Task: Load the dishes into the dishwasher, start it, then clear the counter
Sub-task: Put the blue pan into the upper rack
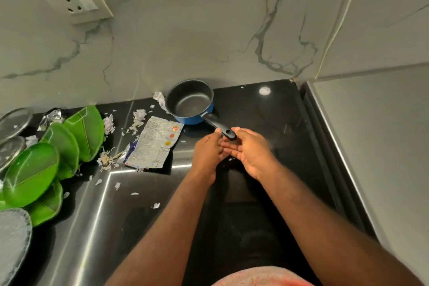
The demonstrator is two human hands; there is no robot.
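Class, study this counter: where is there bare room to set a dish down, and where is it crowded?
Free: the black counter between the saucepan and the right-hand wall panel, and the strip in front of the packet, bar a few scraps. Crowded: the left, with green plates, packet and torn scraps.

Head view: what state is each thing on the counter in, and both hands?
Saucepan: upright, empty, handle toward the person.
Left hand: at the handle's end, grip unclear.
Right hand: open, palm showing, at the handle's end.
Green plates: overlapping, at left.
Packet: torn open, lying flat.
Scraps: scattered on the counter.
Socket: nothing plugged in.
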